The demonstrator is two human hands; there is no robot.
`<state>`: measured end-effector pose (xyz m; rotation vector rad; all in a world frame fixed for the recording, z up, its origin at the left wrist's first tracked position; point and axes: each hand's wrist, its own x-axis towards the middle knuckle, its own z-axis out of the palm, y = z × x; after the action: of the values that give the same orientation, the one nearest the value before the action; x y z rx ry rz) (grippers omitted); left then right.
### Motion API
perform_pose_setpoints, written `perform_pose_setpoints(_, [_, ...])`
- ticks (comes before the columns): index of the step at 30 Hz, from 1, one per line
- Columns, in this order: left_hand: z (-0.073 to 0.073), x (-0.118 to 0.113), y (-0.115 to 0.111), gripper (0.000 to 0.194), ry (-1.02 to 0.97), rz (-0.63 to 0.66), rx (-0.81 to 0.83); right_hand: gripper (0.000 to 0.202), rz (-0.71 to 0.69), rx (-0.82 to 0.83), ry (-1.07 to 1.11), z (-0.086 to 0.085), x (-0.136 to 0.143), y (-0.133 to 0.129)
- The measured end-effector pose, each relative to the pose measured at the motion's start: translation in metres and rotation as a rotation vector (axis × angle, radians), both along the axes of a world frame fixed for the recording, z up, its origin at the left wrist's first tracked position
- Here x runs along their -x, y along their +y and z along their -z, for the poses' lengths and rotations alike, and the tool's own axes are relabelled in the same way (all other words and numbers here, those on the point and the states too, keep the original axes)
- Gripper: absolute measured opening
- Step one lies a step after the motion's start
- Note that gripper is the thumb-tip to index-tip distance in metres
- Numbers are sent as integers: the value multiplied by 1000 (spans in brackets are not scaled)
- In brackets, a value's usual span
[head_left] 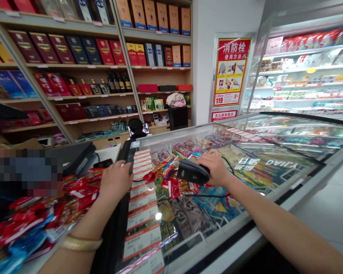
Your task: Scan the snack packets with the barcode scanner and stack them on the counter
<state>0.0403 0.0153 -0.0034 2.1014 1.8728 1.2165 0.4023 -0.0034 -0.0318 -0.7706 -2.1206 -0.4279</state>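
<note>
My right hand (215, 167) is wrapped round the grip of a black barcode scanner (193, 172), held above the freezer's glass lid. Under and around the scanner, several red and blue snack packets (178, 186) lie on the glass. A dark cable (207, 195) runs across the lid near them. My left hand (117, 178), with a gold bracelet (80, 242) on its wrist, is at the black left edge of the freezer. Its fingers are curled in by a small dark thing I cannot make out. A heap of red packets (70, 201) lies left of it.
The chest freezer (274, 205) has price labels (143, 217) along its left side. A person (135, 127) sits behind it; another, blurred, is at the left. Shelves of boxed bottles (103, 51) line the back wall, and a lit cooler (308, 76) stands at the right.
</note>
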Motion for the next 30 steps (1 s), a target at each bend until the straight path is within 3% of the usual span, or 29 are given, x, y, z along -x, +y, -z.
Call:
perform_pose_setpoints(5, [-16, 41, -8, 32, 37, -233, 34, 18, 12, 17, -6, 3, -1, 2])
perform_pose_setpoints(8, [-22, 51, -10, 31, -115, -217, 131, 18, 10, 21, -10, 3, -1, 2])
perform_pose_setpoints(12, [-34, 43, -18, 36, -313, -196, 194, 19, 3, 22, 4, 2, 0, 1])
perform_pose_setpoints(17, [-58, 18, -33, 21, 22, -342, 115, 20, 19, 35, -15, 2, 0, 1])
perform_pose_setpoints(19, [-62, 9, -34, 13, 6, -325, 49, 20, 24, 40, -15, 2, 0, 1])
perform_pose_setpoints(22, [-57, -3, -27, 11, -378, -195, 8, 21, 22, 39, -8, 3, 0, 2])
perform_pose_setpoints(26, [-41, -18, -17, 13, -987, 45, 146, 21, 5, 30, 4, 5, 0, 3])
perform_pose_setpoints(30, [-31, -30, -17, 23, -1150, 113, 275, 23, 21, 53, -18, 6, 0, 4])
